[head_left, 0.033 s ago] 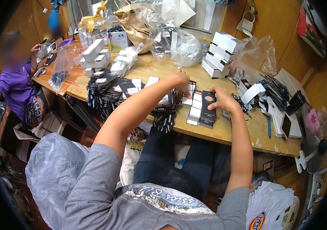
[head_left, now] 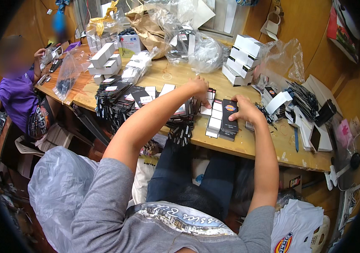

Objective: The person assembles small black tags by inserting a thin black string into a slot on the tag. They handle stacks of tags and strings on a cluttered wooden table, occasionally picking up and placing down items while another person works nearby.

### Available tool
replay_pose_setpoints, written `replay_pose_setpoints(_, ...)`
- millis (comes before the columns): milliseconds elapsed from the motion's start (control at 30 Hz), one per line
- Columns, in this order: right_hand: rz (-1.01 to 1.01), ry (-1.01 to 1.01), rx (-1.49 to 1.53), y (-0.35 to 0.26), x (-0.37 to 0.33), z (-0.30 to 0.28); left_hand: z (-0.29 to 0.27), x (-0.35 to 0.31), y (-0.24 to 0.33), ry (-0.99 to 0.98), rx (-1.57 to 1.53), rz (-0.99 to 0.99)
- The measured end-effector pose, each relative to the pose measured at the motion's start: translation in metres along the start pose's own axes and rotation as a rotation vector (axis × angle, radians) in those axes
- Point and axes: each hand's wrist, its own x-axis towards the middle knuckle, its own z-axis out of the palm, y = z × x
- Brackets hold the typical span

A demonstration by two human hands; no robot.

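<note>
My left hand (head_left: pixel 199 87) reaches across the wooden table (head_left: pixel 272 145) and pinches a black and white card (head_left: pixel 209 102) at the top of a row of small card stacks (head_left: pixel 214 122). My right hand (head_left: pixel 245 111) lies just to its right, with fingers closed on the top of a black card stack (head_left: pixel 229 120) that carries a small coloured badge. Both hands nearly meet over these stacks. A heap of black hang tags (head_left: pixel 116 98) spreads under my left forearm.
White boxes are stacked at the back right (head_left: pixel 242 59) and back left (head_left: pixel 104 60). Clear plastic bags (head_left: pixel 205 52) and a brown paper bag (head_left: pixel 146 26) crowd the far edge. A person in a purple shirt (head_left: pixel 19 95) sits at the left end. A big plastic bag (head_left: pixel 57 189) sits by my left side.
</note>
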Motion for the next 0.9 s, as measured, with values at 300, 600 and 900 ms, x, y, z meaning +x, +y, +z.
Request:
replay_pose_setpoints(300, -0.091, 0.259, 0.955, -0.003, -0.003, -0.002, 0.006, -0.009, 0.010, 0.557, -0.527, -0.002)
replay_pose_setpoints(600, -0.230, 0.496, 1.169, -0.042, -0.049, -0.027, -0.040, -0.096, 0.047, 0.811, -1.129, 0.304)
replay_pose_setpoints(900, -0.313, 0.499, 1.127, -0.060, -0.072, -0.021, -0.024, -0.128, 0.058, 0.845, -1.279, 0.321)
